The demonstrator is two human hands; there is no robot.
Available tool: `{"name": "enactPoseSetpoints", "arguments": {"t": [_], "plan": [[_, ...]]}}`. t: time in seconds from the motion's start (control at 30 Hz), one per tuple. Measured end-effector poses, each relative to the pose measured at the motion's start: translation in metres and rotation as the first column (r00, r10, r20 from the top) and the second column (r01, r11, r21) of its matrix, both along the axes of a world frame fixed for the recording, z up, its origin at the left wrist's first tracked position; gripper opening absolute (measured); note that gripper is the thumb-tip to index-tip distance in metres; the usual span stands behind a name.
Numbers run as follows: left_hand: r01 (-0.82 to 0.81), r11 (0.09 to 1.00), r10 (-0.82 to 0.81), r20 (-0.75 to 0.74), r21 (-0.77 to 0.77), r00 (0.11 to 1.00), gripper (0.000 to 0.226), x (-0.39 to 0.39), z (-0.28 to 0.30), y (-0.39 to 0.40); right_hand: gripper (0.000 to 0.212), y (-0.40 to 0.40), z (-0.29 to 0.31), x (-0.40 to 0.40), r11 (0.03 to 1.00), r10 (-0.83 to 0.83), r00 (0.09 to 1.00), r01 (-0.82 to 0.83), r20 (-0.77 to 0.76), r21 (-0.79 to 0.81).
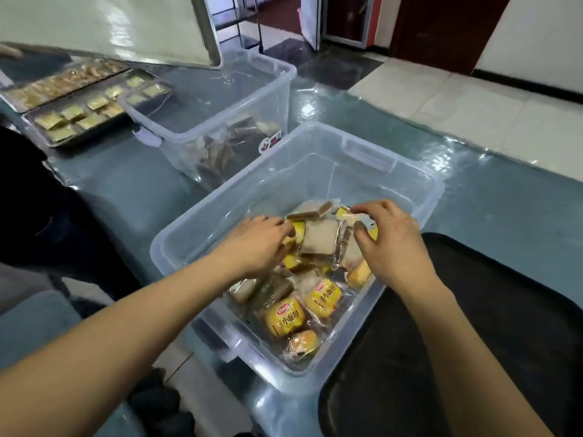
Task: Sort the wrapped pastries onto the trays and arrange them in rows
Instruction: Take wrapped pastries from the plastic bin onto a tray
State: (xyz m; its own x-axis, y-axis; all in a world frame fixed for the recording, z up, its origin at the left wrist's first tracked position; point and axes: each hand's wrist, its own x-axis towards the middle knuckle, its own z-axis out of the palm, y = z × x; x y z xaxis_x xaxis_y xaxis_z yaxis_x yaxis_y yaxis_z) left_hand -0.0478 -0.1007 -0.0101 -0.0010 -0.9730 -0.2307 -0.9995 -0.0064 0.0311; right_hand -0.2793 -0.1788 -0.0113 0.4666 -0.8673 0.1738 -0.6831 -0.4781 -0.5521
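The left hand reaches palm-down into the clear plastic bin, fingers curled onto a yellow-wrapped bun at the pile's edge. The right hand pinches the clear wrapper of a pale cake slice, probably to lift it free. The wrapped pastries lie jumbled together, so sorting starts here. The empty black tray waits just beside the bin on the counter; filled trays sit well apart.

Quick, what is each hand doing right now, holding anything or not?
Left hand: in the near clear bin, fingers curled onto a yellow-wrapped pastry; firm grip cannot be told.
Right hand: pinching a clear-wrapped pastry over the pile.
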Motion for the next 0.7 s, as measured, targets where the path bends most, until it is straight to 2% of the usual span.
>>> {"name": "enactPoseSetpoints", "arguments": {"t": [0.17, 0.27, 0.4, 0.47, 0.57, 0.6, 0.63, 0.7], "plan": [[0.077, 0.971, -0.099, 0.084, 0.226, 0.992, 0.044, 0.022, -0.047, -0.070, 0.030, -0.028, 0.000, 0.004, 0.998, -0.055, 0.953, 0.065, -0.298, 0.023], [0.086, 0.939, -0.135, 0.127, 0.333, 0.983, 0.050, 0.034, -0.075, -0.090, 0.038, -0.040, 0.009, 0.005, 0.991, -0.061, 0.846, 0.114, -0.529, 0.068], [0.111, 0.938, -0.150, 0.097, 0.327, 0.984, 0.053, 0.048, -0.099, -0.111, 0.033, -0.049, 0.013, 0.024, 0.993, 0.009, 0.578, 0.093, -0.816, 0.076], [0.140, 0.937, -0.183, 0.109, 0.320, 0.977, 0.048, 0.052, -0.103, -0.118, 0.045, -0.048, 0.005, 0.044, 0.971, 0.094, 0.421, 0.160, -0.902, 0.176], [0.242, 0.922, -0.291, 0.128, 0.302, 0.948, 0.041, 0.056, -0.096, -0.123, 0.065, -0.044, -0.019, 0.068, 0.920, 0.246, 0.202, 0.258, -0.948, 0.294], [0.273, 0.922, -0.316, 0.128, 0.273, 0.940, 0.043, 0.056, -0.090, -0.123, 0.064, -0.045, -0.025, 0.071, 0.914, 0.262, 0.193, 0.264, -0.946, 0.307], [0.303, 0.926, -0.337, 0.131, 0.226, 0.932, 0.044, 0.055, -0.082, -0.123, 0.060, -0.046, -0.030, 0.072, 0.910, 0.264, 0.221, 0.266, -0.939, 0.319], [0.353, 0.930, -0.366, 0.186, 0.102, 0.912, 0.043, 0.050, -0.059, -0.119, 0.051, -0.047, -0.033, 0.071, 0.900, 0.259, 0.325, 0.260, -0.909, 0.350]]}}
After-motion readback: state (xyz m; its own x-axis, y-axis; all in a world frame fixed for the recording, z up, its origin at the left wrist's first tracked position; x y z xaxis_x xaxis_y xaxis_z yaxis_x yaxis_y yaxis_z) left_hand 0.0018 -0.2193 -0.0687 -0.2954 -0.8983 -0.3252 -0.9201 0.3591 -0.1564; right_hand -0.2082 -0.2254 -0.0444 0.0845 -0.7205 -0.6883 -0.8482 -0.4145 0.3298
